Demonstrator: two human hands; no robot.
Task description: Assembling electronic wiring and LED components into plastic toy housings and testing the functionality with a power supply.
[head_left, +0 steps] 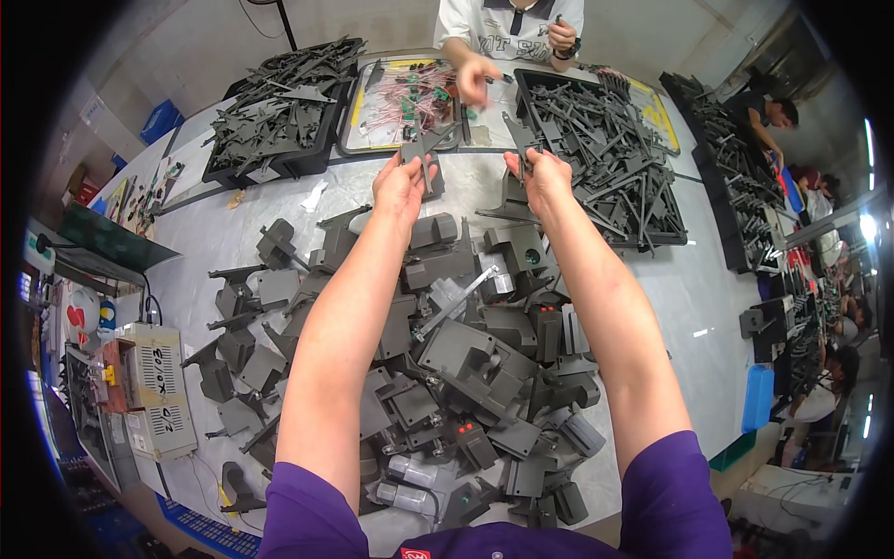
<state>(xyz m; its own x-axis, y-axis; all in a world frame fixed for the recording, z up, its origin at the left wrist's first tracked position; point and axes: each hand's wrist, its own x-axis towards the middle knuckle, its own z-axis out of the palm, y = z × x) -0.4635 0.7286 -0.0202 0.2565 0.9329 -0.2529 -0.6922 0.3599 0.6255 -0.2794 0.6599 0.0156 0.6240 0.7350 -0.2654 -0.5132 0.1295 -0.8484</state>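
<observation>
Both my arms reach out over a large heap of dark grey plastic parts [461, 359]. My left hand [399, 189] is closed on a dark grey plastic piece [426, 146] with crossing narrow arms. In my right hand [546, 177] I grip a flat, pointed dark grey plastic piece [521, 133], its tip aimed away from me. Boxy dark grey housings lie just below both hands. Within the heap are a few light grey cylindrical parts [406, 497] and a housing with red dots [476, 443].
Black bins of thin grey parts stand at far left [296, 166] and far right [622, 233]. Between them is a tray of wires and green boards [410, 140]. A person [507, 37] works opposite. A beige metal box [160, 401] and a blue bin [757, 399] sit at the table's sides.
</observation>
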